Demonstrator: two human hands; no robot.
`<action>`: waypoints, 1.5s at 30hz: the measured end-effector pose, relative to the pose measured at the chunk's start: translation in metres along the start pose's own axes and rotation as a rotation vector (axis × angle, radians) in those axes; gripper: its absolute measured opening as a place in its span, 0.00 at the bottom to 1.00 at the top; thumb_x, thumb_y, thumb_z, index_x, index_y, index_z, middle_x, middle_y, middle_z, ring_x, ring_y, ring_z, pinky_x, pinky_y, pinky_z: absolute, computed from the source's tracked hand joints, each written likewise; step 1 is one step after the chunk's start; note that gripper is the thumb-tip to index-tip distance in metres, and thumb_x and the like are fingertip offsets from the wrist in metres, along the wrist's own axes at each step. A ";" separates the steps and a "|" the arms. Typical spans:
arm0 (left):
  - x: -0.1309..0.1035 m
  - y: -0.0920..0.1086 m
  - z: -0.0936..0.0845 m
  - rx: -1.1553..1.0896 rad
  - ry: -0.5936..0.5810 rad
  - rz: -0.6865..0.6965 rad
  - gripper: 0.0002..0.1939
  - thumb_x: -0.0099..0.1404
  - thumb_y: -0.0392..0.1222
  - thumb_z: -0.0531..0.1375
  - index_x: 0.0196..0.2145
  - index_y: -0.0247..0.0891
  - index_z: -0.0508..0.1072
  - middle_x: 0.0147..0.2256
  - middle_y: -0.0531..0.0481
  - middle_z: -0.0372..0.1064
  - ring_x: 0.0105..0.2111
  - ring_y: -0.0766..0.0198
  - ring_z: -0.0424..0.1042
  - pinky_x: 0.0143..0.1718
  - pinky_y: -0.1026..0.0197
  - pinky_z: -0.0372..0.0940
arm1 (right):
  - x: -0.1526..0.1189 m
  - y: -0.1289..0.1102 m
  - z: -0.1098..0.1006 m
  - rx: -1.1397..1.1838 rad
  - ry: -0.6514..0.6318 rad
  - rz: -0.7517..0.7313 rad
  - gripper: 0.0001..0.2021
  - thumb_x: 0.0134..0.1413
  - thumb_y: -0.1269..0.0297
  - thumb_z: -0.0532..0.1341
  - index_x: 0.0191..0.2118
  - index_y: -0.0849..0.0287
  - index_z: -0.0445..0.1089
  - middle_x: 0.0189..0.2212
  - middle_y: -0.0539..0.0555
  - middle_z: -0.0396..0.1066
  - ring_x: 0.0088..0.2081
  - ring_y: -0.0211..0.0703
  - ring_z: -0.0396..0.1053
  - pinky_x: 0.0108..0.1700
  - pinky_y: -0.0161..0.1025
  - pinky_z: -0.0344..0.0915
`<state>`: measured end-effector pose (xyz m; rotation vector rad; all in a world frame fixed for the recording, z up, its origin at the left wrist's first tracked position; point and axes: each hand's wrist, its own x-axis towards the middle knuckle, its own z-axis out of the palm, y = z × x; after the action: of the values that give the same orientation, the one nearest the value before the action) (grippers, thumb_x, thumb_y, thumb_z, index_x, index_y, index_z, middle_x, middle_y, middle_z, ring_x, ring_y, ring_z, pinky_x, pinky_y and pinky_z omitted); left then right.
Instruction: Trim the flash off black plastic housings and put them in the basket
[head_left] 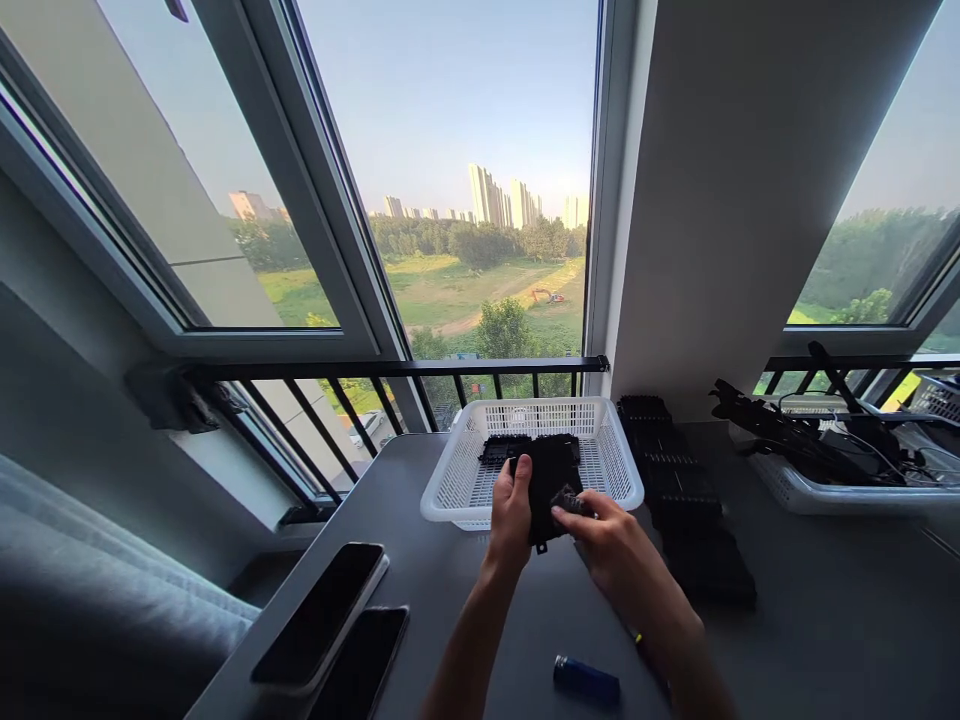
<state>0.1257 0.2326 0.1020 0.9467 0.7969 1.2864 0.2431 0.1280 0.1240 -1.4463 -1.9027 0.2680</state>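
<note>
My left hand [511, 515] grips the left edge of a flat black plastic part [547, 480], with the thumb lying on its face. The part is tilted in front of a white slotted basket [442, 495] and has a small tab at its lower end. Against its right side, my right hand [611, 540] pinches a small dark piece [568, 498] whose kind I cannot make out. Inside the basket, behind the held part, lies another black plastic part [495, 449].
To the right, several black parts [686, 490] lie in a row. Beyond them stands a white tray [847, 500] heaped with black strips and cables. Two phones [322, 610] rest at the left table edge. A blue cylinder [586, 682] lies near the front. Railing and window are behind.
</note>
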 end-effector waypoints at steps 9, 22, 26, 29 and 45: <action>-0.001 0.011 -0.006 0.021 -0.135 -0.017 0.24 0.56 0.58 0.63 0.41 0.36 0.71 0.35 0.46 0.76 0.38 0.55 0.75 0.42 0.57 0.68 | -0.009 -0.002 -0.008 0.060 0.380 0.013 0.20 0.65 0.70 0.51 0.59 0.49 0.66 0.44 0.56 0.68 0.42 0.43 0.70 0.44 0.39 0.70; -0.018 -0.011 0.007 0.112 -0.151 -0.044 0.26 0.59 0.63 0.58 0.39 0.35 0.75 0.40 0.44 0.76 0.48 0.53 0.71 0.52 0.56 0.62 | 0.005 0.003 0.007 0.000 0.302 0.080 0.23 0.62 0.76 0.50 0.58 0.50 0.68 0.44 0.57 0.68 0.46 0.47 0.67 0.50 0.47 0.68; -0.008 -0.001 0.000 0.021 0.083 -0.119 0.29 0.57 0.64 0.60 0.40 0.34 0.74 0.34 0.47 0.75 0.37 0.57 0.75 0.41 0.57 0.68 | 0.002 -0.009 0.004 -0.017 0.055 0.019 0.27 0.56 0.82 0.51 0.55 0.51 0.71 0.42 0.56 0.70 0.43 0.46 0.68 0.45 0.42 0.70; -0.001 0.009 -0.007 -0.037 0.156 -0.130 0.28 0.59 0.63 0.59 0.42 0.34 0.74 0.34 0.47 0.76 0.35 0.58 0.76 0.39 0.58 0.70 | -0.002 -0.015 0.001 -0.038 -0.072 -0.023 0.29 0.53 0.85 0.50 0.51 0.50 0.74 0.39 0.54 0.70 0.40 0.44 0.69 0.41 0.40 0.70; -0.026 -0.011 0.012 0.091 -0.357 -0.173 0.31 0.58 0.67 0.57 0.42 0.36 0.77 0.47 0.42 0.75 0.56 0.49 0.67 0.59 0.51 0.57 | 0.006 0.015 0.004 0.025 0.369 0.110 0.18 0.66 0.68 0.51 0.57 0.52 0.69 0.42 0.57 0.69 0.43 0.46 0.69 0.47 0.44 0.70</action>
<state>0.1373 0.2054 0.0966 1.1171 0.6448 0.9042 0.2516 0.1396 0.1151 -1.4709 -1.5216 0.0684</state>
